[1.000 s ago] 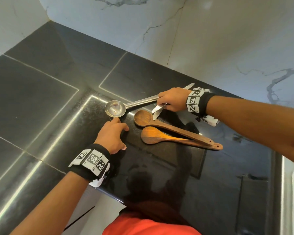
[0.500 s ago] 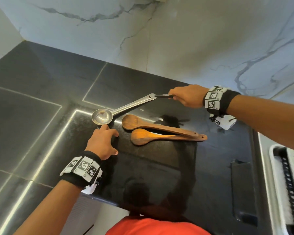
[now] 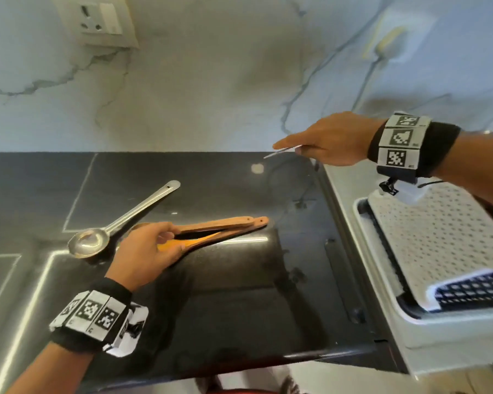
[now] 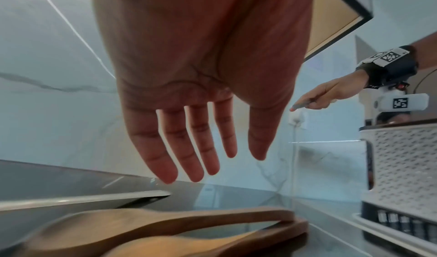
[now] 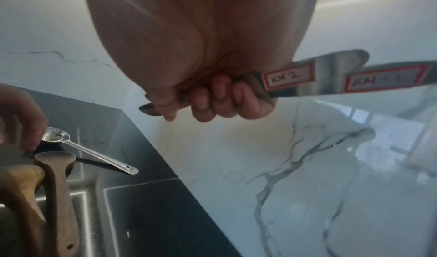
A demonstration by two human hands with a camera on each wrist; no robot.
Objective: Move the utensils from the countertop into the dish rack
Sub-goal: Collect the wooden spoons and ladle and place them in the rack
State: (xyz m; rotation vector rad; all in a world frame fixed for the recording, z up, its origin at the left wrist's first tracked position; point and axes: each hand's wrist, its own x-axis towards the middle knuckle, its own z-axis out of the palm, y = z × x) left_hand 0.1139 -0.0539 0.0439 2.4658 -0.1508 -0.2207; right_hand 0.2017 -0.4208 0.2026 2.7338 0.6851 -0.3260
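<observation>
The steel ladle, smooth with a round bowl, lies on the glossy dark worktop just left of the left hand. That hand hovers, fingers straight and spread, over two flat wooden spoons; it should curl round both handles together. The right hand is clenched on two thin labelled knives, best lowered handle-first into the perforated white rack below its wrist.

White wall socket (with switch) on veined marble backsplash.
</observation>
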